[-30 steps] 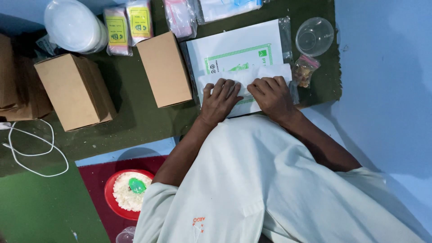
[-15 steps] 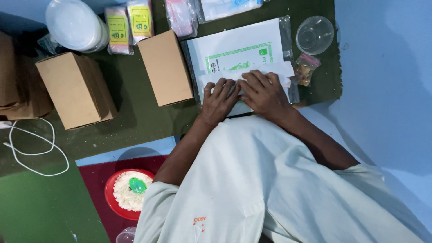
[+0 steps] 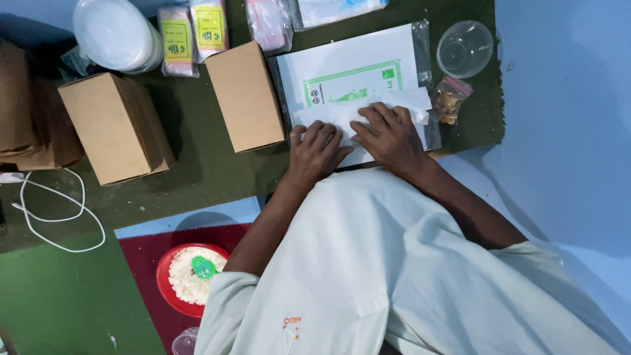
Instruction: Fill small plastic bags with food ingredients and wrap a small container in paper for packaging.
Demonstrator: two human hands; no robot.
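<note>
We press both hands flat on a folded white paper (image 3: pixel 394 100) that lies across a clear sleeve of printed white sheets (image 3: pixel 348 66) on the dark green mat (image 3: pixel 210 171). Our left hand (image 3: pixel 315 150) rests with its fingers spread and open on the near left part of the paper, gripping nothing; our right hand (image 3: pixel 389 136) lies just beside it, palm down, fingers stretched over the fold, also not closed on anything. A brown cardboard box (image 3: pixel 246 95) stands just left of the sleeve, and a second box (image 3: pixel 115 128) sits farther left. A clear plastic cup (image 3: pixel 465 49) and a small bag of snacks (image 3: pixel 450 100) lie at the sleeve's right edge. A red bowl of white grains (image 3: pixel 187 279) sits near our left elbow.
</note>
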